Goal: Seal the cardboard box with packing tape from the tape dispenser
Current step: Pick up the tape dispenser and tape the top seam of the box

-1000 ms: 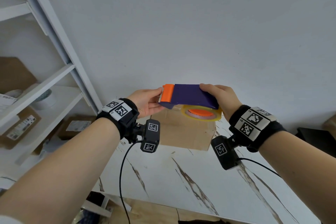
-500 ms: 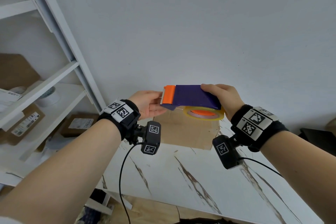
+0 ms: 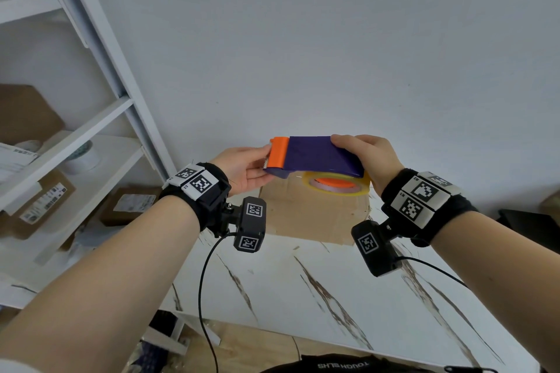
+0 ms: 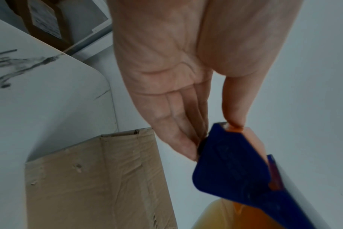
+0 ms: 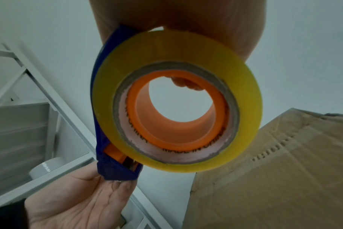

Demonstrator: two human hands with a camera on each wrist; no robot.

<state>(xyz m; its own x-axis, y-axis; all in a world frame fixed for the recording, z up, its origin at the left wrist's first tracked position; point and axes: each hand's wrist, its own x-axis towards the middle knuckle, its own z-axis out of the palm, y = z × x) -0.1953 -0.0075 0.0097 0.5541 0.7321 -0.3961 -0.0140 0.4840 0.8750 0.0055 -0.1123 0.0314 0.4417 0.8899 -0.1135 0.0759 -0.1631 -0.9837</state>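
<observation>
The blue tape dispenser (image 3: 315,157) with an orange front end is held in the air above the brown cardboard box (image 3: 315,212), which sits on the white marbled table (image 3: 333,297). My right hand (image 3: 357,154) grips its rear, over the yellow tape roll (image 3: 336,186). My left hand (image 3: 266,163) pinches the front end between thumb (image 4: 235,111) and fingers (image 4: 182,136). In the right wrist view the tape roll (image 5: 176,99) with its orange core fills the middle, and the box (image 5: 274,178) lies lower right. The box's top is hidden behind the dispenser.
A white shelf unit (image 3: 100,130) stands at the left with labelled cardboard parcels (image 3: 45,203) and a white tape roll (image 3: 81,157). A white wall rises behind the table. A dark object (image 3: 527,221) lies at the far right.
Both hands keep the dispenser in nearly the same place above the box. Only the head view has shifted slightly.
</observation>
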